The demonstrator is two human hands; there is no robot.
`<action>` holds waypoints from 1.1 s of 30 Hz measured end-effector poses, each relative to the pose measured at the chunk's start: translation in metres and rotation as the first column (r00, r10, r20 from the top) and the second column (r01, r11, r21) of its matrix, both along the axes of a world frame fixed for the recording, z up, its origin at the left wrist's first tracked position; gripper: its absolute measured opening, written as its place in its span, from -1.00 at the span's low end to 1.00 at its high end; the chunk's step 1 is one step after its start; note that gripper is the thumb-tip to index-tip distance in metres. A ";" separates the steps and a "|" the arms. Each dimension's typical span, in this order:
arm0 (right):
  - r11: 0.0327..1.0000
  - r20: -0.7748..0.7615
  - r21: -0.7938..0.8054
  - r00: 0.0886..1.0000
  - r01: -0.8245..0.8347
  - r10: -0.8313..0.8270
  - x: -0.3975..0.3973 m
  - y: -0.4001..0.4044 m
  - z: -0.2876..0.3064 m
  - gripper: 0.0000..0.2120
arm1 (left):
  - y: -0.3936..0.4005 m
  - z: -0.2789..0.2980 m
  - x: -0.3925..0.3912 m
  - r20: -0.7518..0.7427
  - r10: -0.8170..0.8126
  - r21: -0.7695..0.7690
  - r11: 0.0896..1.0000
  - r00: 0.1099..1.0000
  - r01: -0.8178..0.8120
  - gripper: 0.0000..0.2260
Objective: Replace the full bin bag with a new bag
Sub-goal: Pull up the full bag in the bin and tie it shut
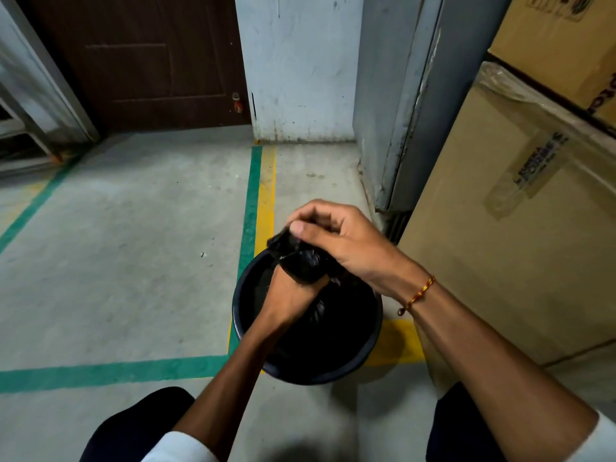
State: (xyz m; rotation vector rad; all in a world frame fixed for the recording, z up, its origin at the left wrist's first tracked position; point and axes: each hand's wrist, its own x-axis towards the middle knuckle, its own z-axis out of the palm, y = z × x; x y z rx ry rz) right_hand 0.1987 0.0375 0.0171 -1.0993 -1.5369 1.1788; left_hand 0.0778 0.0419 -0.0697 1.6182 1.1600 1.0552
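a: standing by the bin. dark round bucket on the concrete floor, sitting across the green line and yellow line, hard against the stacked cardboard boxes on the person's right.

b: where's the bag?

a: the full bin bag is inside the bin, black plastic, body down in the bucket. only the gathered neck is up above the rim.

b: hands?

a: left hand is wrapped round the neck, fingers curled tight on the bunched plastic just over the rim. right hand sits above it, thumb and fingertips pinching the loose top of the same neck. red-and-yellow thread on the right wrist.

b: so which step?

a: my read: closing off the full bag, twisting or knotting the neck. can't tell whether a knot is formed, the plastic is too dark and bunched. bag not lifted out yet.

b: next move needs?

a: likely the neck must be secured, then a straight lift upward. the boxes crowd the right side, so clearance is better toward the open floor on the left. one hand may have to steady the rim if the bag drags the bin up with it.

b: new bag?

a: none in sight. brown door and pale wall behind, nothing else to note.
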 end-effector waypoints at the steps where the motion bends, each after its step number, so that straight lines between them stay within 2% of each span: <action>1: 0.999 -0.028 -0.015 0.998 0.050 -0.050 0.006 0.001 0.002 -0.83 | 0.000 0.002 0.001 -0.001 -0.008 0.012 1.000 1.000 0.008 -0.65; 3: 0.983 -0.046 -0.066 0.983 0.173 -0.176 0.023 0.006 0.001 -0.78 | 0.004 0.010 0.002 0.013 -0.007 0.023 1.000 1.000 0.007 -0.68; 4: 0.970 0.001 -0.080 0.973 0.229 -0.230 0.033 0.009 -0.005 -0.78 | 0.006 0.010 0.002 0.061 0.025 -0.026 0.999 0.998 -0.023 -0.70; 6: 0.957 0.203 -0.101 0.947 0.273 -0.249 0.051 0.012 -0.019 -0.81 | 0.008 0.007 -0.001 0.189 0.120 -0.147 0.985 0.975 -0.093 -0.76; 8: 0.967 0.420 -0.182 0.903 0.176 -0.085 0.062 0.009 -0.034 -0.63 | 0.010 0.003 -0.003 0.216 0.171 -0.205 0.971 0.961 -0.126 -0.79; 11: 0.978 0.678 -0.193 0.710 -0.077 0.190 0.048 -0.002 -0.052 -0.13 | 0.007 0.008 -0.001 0.224 0.176 -0.205 0.970 0.959 -0.130 -0.78; 13: 0.974 0.762 -0.120 0.611 -0.193 0.215 0.027 -0.007 -0.069 0.10 | 0.007 0.010 0.003 0.236 0.208 -0.190 0.968 0.949 -0.165 -0.75; 15: 0.982 0.797 -0.062 0.584 -0.179 0.156 0.014 -0.008 -0.087 0.18 | 0.007 0.008 0.006 0.258 0.202 -0.205 0.967 0.945 -0.151 -0.65; 17: 0.992 0.804 0.001 0.590 -0.129 0.076 0.009 -0.005 -0.100 0.09 | 0.007 0.008 0.008 0.265 0.223 -0.210 0.963 0.938 -0.170 -0.56; 20: 0.986 0.815 0.104 0.579 -0.130 -0.010 0.006 -0.003 -0.112 -0.18 | 0.001 0.009 0.009 0.200 0.228 -0.187 0.964 0.953 -0.191 -0.29; 22: 0.984 0.790 0.139 0.611 -0.109 -0.044 0.004 -0.006 -0.112 -0.26 | -0.004 0.015 0.008 0.206 0.227 -0.179 0.965 0.952 -0.192 -0.34; 24: 0.986 0.768 0.168 0.630 -0.020 -0.118 0.002 -0.011 -0.111 -0.29 | -0.008 0.019 0.009 0.199 0.242 -0.194 0.959 0.949 -0.204 -0.53; 26: 0.979 0.788 0.197 0.586 0.050 -0.188 -0.004 -0.016 -0.116 -0.34 | -0.011 0.022 0.012 0.175 0.260 -0.149 0.960 0.950 -0.235 -0.77; 28: 0.977 0.800 0.195 0.562 0.092 -0.212 -0.008 -0.019 -0.123 -0.39 | -0.011 0.019 0.016 0.169 0.261 -0.150 0.960 0.951 -0.237 -0.87; 33: 0.978 0.761 0.134 0.615 0.158 -0.204 -0.008 -0.023 -0.125 -0.48 | -0.007 0.008 0.018 0.245 0.362 -0.320 0.906 0.900 -0.277 -0.56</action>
